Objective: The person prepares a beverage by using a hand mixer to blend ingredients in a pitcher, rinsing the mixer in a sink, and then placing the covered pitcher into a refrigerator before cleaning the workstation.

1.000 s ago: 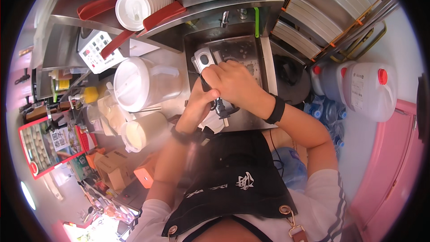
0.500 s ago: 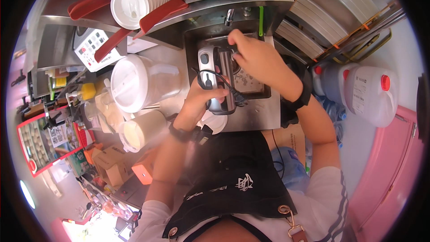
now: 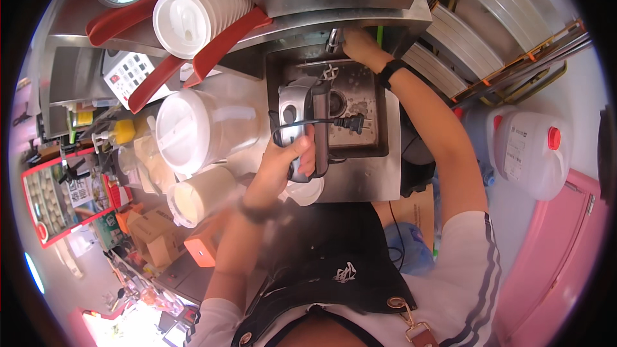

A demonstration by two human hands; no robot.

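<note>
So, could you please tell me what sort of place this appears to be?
It looks like a small commercial kitchen, perhaps a food or drinks shop's: there is a metal sink, what appears to be an electric mixer in the left hand, and a stack of white containers.

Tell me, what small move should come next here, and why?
Probably draw the plug back from the sink: in this view it juts out over the basin on the cord of the mixer that the left hand holds, while the right hand is up by the tap, so water might reach it.
</note>
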